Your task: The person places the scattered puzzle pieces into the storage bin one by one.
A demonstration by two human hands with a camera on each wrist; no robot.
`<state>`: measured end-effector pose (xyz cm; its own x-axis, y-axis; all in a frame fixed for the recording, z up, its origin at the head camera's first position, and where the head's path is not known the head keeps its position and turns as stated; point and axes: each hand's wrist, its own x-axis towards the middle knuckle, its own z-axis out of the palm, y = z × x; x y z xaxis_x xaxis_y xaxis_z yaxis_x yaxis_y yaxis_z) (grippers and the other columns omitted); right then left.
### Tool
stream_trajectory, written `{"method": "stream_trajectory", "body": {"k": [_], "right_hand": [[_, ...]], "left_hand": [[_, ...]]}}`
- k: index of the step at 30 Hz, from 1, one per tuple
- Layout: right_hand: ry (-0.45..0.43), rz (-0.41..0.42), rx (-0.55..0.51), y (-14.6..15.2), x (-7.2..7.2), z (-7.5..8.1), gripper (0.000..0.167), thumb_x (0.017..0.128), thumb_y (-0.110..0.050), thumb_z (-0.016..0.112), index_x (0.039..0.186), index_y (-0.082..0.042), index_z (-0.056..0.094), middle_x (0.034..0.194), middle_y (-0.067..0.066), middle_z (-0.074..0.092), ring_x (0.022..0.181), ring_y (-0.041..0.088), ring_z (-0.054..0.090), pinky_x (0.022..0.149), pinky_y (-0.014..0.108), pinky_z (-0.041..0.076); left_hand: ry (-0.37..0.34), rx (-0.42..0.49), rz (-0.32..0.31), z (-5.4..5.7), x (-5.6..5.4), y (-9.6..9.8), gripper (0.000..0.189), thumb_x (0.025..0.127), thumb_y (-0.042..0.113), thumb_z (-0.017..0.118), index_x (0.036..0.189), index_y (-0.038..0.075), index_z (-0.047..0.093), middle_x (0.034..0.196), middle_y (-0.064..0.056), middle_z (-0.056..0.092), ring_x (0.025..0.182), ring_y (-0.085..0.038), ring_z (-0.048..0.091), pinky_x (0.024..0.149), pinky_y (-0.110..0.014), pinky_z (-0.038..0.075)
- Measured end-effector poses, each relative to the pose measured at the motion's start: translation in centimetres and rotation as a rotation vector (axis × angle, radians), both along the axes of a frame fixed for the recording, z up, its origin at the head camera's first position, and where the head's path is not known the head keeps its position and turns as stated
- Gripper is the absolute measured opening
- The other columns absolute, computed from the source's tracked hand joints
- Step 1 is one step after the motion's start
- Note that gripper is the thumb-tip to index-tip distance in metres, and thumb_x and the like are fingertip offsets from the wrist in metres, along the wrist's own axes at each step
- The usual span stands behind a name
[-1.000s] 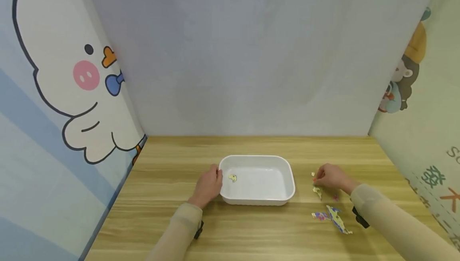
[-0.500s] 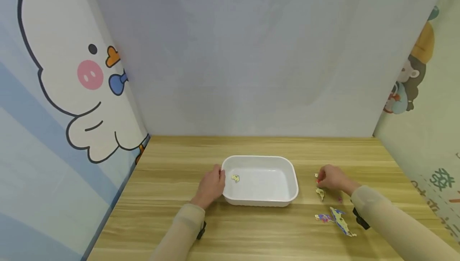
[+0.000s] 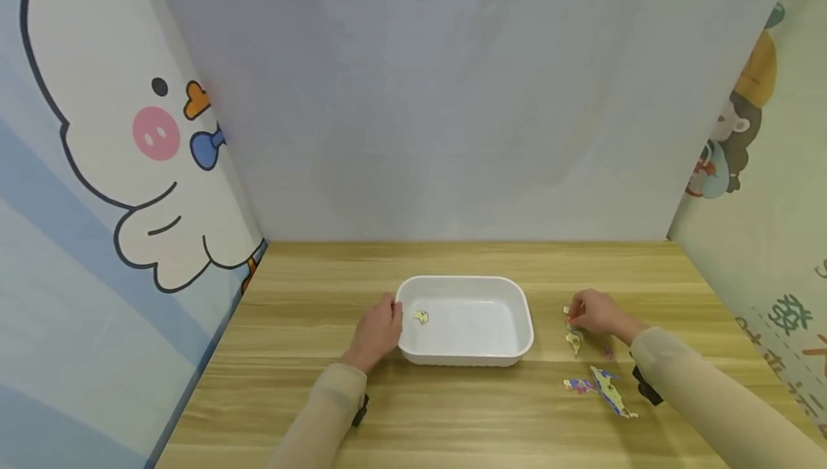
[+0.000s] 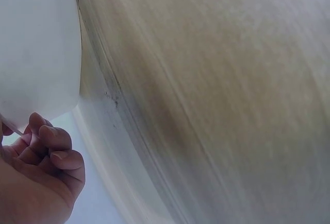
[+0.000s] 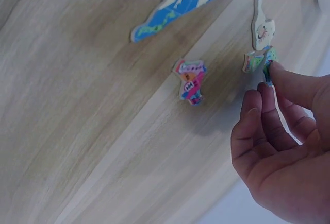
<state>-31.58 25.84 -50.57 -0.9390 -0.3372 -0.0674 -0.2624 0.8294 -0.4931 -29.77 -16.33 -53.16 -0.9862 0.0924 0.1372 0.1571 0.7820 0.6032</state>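
Observation:
My left hand (image 3: 377, 331) grips the left rim of a white plastic tray (image 3: 461, 361). A small cream cut-out piece (image 3: 421, 317) lies inside that tray near the left end. Right of the tray, my right hand (image 3: 596, 313) pinches a small flat green-and-blue piece (image 5: 268, 62) between thumb and fingertips, close over the table. Right at it, another small greenish piece (image 5: 252, 62) and a cream piece with a narrow tail (image 5: 263, 32) lie on the wood. A pink printed piece (image 5: 192, 82) rests beside the hand.
Nearer the front lie a long cream-and-blue cut-out (image 3: 610, 391) and a purple-pink one (image 3: 579, 386), their ends close together. The wooden table (image 3: 310, 268) meets a pale curtain (image 3: 439, 131) at the back. Cartoon-printed cloths hang at both sides.
The head view has shifted slightly. My left hand keeps its grip on the tray rim, and my right hand stays over the same small pieces with its fingers pinched.

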Motion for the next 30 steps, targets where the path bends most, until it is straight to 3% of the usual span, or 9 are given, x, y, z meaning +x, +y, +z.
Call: {"method": "stream_trajectory", "body": {"k": [5,15,30], "right_hand": [[-0.016,0.003,-0.013,0.1,-0.1,0.1,0.01,0.082,-0.005,0.072,0.081,0.0,0.064,0.077,0.005,0.062,0.071,0.024,0.059,0.066,0.043,0.048],[-0.032,0.037,-0.016,-0.1,0.2,1.6,0.002,0.084,0.0,0.065,0.083,0.002,0.066,0.076,0.004,0.063,0.07,0.022,0.056,0.065,0.043,0.047],[-0.078,-0.006,-0.068,-0.1,-0.2,2.7,0.007,0.088,-0.004,0.064,0.089,0.002,0.067,0.074,0.004,0.062,0.066,0.018,0.057,0.06,0.035,0.046]], "left_hand": [[-0.015,-0.007,0.006,-0.1,0.0,0.0,0.019,0.101,0.022,0.042,0.098,0.007,0.052,0.073,-0.003,0.051,0.062,-0.017,0.049,0.055,-0.031,0.042],[-0.023,-0.01,0.007,-0.4,-0.2,0.0,0.02,0.102,0.023,0.041,0.1,0.006,0.052,0.074,-0.003,0.052,0.062,-0.016,0.05,0.054,-0.03,0.042],[-0.038,0.0,-0.008,0.1,-0.2,-0.2,0.019,0.102,0.022,0.042,0.1,0.006,0.052,0.074,-0.003,0.052,0.062,-0.016,0.05,0.055,-0.03,0.043]]}}
